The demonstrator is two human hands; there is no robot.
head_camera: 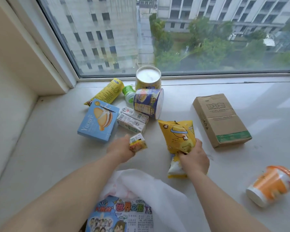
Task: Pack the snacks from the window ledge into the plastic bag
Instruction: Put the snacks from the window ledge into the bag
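My left hand point(120, 148) grips a small yellow drink carton point(138, 142) just above the white window ledge point(49, 156). My right hand point(193, 159) pinches a yellow snack bag point(177, 134) near its lower end, the bag standing tilted. The white plastic bag point(157, 190) lies at the near edge between my forearms, with a colourful printed pack point(120, 215) showing in it. Farther back lie a blue biscuit box point(97, 121), two milk cartons point(132, 120), a yellow wrapped pack point(107, 91), a green bottle point(129, 94) and two round tubs point(148, 102).
A brown cardboard box point(221, 119) lies to the right of the snack bag. An orange and white cup point(271, 186) lies on its side at the near right. The window pane point(174, 39) closes the far side and a wall point(12, 64) the left.
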